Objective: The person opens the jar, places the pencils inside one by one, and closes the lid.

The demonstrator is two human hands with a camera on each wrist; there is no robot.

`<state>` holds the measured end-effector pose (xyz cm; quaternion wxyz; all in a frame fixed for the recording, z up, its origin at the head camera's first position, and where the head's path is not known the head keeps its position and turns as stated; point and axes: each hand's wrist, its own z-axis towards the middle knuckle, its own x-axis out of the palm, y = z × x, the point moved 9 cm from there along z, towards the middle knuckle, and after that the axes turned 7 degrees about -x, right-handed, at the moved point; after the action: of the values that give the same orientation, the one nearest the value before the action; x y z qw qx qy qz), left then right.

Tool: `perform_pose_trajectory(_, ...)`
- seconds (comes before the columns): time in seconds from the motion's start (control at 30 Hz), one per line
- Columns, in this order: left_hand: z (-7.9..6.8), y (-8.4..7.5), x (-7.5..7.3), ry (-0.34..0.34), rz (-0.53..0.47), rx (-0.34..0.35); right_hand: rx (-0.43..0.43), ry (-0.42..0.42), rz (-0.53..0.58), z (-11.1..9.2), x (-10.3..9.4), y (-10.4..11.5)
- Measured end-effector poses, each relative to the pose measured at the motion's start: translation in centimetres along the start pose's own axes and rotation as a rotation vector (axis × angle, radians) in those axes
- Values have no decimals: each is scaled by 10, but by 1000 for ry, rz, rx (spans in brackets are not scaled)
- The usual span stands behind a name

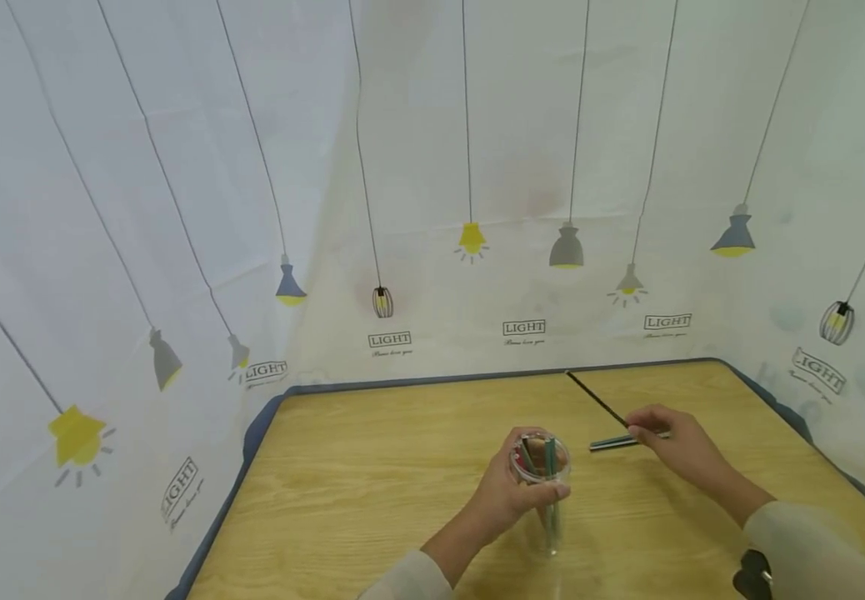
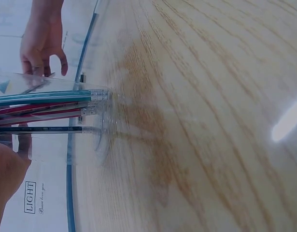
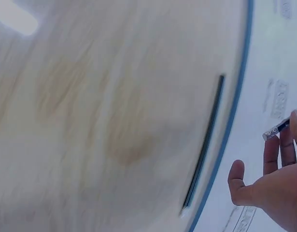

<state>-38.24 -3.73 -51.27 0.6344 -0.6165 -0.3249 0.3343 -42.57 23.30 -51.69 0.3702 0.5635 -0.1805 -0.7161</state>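
My left hand [image 1: 506, 493] grips a clear plastic cup [image 2: 105, 140] round its side. Several pencils stand in the cup, among them a teal pencil [image 2: 47, 97], a red pencil [image 2: 47, 115] and a black pencil [image 2: 47, 129]; their metal-banded ends are at its bottom. To the right, my right hand [image 1: 676, 446] pinches another dark pencil [image 1: 599, 402] near one end, its far end pointing up and left. In the right wrist view, the metal-banded end of this held pencil [image 3: 276, 131] shows beside the fingers. Beneath that hand lie dark teal pencils [image 1: 612, 443]; their exact number is unclear.
The wood-grain table [image 1: 372, 467] has a dark blue edge [image 1: 432, 382] along its back and sides. White sheets printed with hanging lamps [image 1: 470, 237] surround it. A black object [image 1: 753, 577] shows beside the right sleeve [image 1: 815, 550].
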Motion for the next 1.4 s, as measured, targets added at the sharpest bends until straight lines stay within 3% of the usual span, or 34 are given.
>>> perform_pose_trajectory(0.27, 4, 1, 1, 18, -8, 40, 87, -22, 256, -3, 5, 27)
perform_pose_trajectory(0.47, 4, 2, 1, 20, 3, 41, 86, -3, 459, -4, 8, 59)
perform_pose_trajectory(0.67, 5, 1, 0, 2, 22, 50, 80, 20, 545, -1, 7, 91)
perform_pose_trajectory(0.97, 5, 1, 2, 26, 31, 52, 39, 50, 724, -4, 7, 130)
perform_pose_trajectory(1.23, 5, 2, 1, 28, 22, 40, -35, 104, 843, -7, 6, 157)
perform_pose_trajectory(1.4, 5, 2, 2, 25, 26, 36, -27, 122, 864, -9, 4, 168)
